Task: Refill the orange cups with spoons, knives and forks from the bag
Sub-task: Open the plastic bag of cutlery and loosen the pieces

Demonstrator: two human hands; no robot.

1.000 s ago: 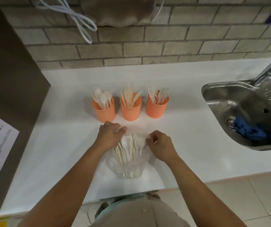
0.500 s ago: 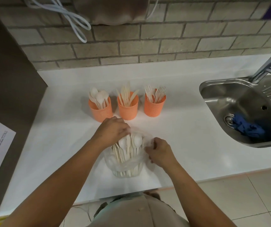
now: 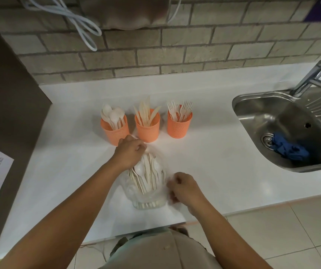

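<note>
Bag (image 3: pixel 148 199): on the tabletop (image 3: pixel 214 162), crammed with cutlery (image 3: pixel 146 172).
Orange cups (image 3: pixel 147 128): behind it, part-filled.
Grip: left hand (image 3: pixel 129 152) clutches bag's mouth; right hand (image 3: pixel 183 188) pinches its side.
Progress: we judge refilling barely begun.

Three orange cups with lattice-textured walls stand upright in a row mid-counter (image 3: pixel 214 152), nearer the back edge, close together but apart.
- Left cup (image 3: pixel 115 132): white spoons (image 3: pixel 113 116), bowls up.
- Middle cup (image 3: pixel 147 130): cream knives (image 3: pixel 146 113), blades up.
- Right cup (image 3: pixel 179 127): forks (image 3: pixel 181 109), tines up.

Clear bag (image 3: pixel 146 199) stands open by the front edge, before the middle cup. It holds mixed cutlery (image 3: pixel 148 175), handles down.
</note>
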